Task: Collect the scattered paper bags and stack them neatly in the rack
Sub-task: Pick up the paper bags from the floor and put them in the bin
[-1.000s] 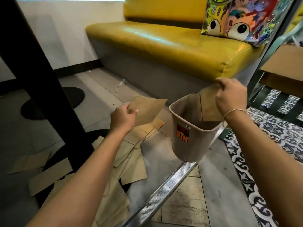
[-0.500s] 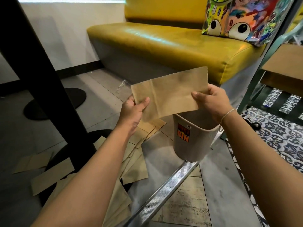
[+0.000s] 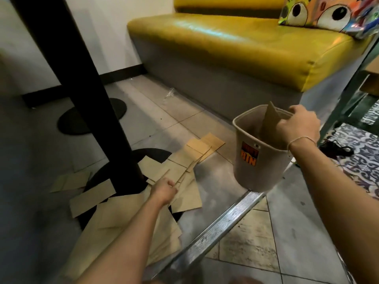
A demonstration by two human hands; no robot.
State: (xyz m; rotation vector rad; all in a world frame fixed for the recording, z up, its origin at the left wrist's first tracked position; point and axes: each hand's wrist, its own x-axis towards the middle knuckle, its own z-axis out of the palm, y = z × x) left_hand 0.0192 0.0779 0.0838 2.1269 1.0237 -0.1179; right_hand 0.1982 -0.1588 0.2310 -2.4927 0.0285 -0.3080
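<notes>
Several flat brown paper bags [image 3: 184, 193] lie scattered on the floor around a black table base [image 3: 151, 156]. My left hand [image 3: 165, 190] is down on this pile, fingers curled at the edge of one bag; a firm grip is not clear. A beige bin [image 3: 256, 167] with an orange "BIN" label stands tilted at the floor step. My right hand [image 3: 298, 125] grips the top of a paper bag [image 3: 270, 121] that stands inside the bin against its far rim.
A black table post [image 3: 82, 83] rises left of the pile. A yellow bench [image 3: 235, 44] with a colourful cushion [image 3: 328, 13] stands behind. A metal step strip [image 3: 221, 228] runs diagonally in front. A patterned rug [image 3: 361, 158] and a black cable [image 3: 336, 148] lie right.
The bag that both hands held up has gone down into the bin with my right hand. My left hand let go of it and dropped to the pile on the floor.
</notes>
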